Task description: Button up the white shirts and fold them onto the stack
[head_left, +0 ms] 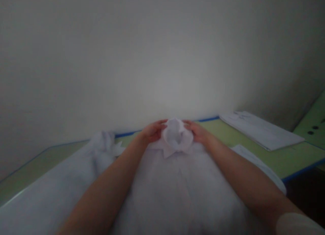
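A white collared shirt (175,180) lies spread in front of me, its collar (177,145) standing up in a ring at the far end. My left hand (155,130) is closed on the left side of the collar, thumb toward the inside. On the opposite side my right hand (196,129) grips the collar the same way. Both arms reach straight forward over the shirt. The picture is dim and slightly blurred, so the fingertips behind the collar are partly hidden.
More white cloth (71,180) lies to the left, bunched at its far end. A flat white folded stack (261,130) rests at the right on the green table (210,126), which has blue edging. A pale wall (162,59) stands close behind.
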A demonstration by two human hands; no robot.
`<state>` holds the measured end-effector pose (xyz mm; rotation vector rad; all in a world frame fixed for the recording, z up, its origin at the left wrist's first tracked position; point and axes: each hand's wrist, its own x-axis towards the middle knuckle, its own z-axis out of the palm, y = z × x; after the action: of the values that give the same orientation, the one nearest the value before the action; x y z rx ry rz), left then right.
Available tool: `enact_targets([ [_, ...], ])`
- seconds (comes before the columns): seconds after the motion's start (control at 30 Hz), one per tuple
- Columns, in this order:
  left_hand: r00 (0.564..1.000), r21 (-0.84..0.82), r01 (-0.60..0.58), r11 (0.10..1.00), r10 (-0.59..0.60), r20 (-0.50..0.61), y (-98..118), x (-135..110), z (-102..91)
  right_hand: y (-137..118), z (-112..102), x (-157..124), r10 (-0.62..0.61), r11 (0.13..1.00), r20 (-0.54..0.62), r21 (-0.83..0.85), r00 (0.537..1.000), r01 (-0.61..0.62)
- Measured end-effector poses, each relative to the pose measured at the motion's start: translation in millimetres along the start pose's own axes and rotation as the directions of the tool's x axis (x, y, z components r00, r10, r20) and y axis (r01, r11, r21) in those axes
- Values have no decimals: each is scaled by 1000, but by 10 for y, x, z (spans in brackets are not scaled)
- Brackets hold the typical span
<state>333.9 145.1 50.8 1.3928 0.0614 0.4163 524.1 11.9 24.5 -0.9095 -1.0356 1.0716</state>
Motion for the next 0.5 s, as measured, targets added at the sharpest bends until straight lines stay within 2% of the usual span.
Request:
enact_targets([
  [0.1, 987, 266, 44, 963, 0, -164, 10, 21, 17, 2, 22, 22, -77, 972, -133, -232, 988, 45],
  [0.17, 961, 534, 98, 839, 60, -271, 14, 37, 28, 12, 51, 25, -154, 854, -197, -519, 968, 30],
  [0.2, 950, 670, 125, 732, 107, -294, 14, 43, 32, 17, 69, 21, -213, 743, -207, -668, 955, 21],
  [0.27, 939, 868, 145, 475, 209, -272, 16, 52, 35, 26, 104, 6, -339, 455, -191, -890, 921, -17],
  [0.3, 935, 918, 142, 369, 254, -247, 18, 53, 29, 27, 116, -2, -382, 316, -176, -947, 907, -51],
  [0.33, 928, 943, 138, 302, 293, -230, 23, 53, 17, 24, 121, -10, -408, 202, -166, -975, 898, -89],
  [0.37, 918, 952, 136, 276, 327, -226, 32, 52, -5, 15, 116, -15, -416, 119, -168, -984, 894, -130],
  [0.4, 903, 949, 135, 287, 358, -236, 46, 48, -35, 1, 101, -16, -415, 67, -181, -983, 892, -169],
  [0.43, 888, 937, 132, 323, 382, -257, 65, 44, -74, -19, 76, -15, -408, 41, -203, -978, 890, -205],
  [0.5, 867, 902, 131, 410, 394, -306, 117, 32, -166, -70, 6, -3, -393, 48, -259, -964, 882, -262],
])
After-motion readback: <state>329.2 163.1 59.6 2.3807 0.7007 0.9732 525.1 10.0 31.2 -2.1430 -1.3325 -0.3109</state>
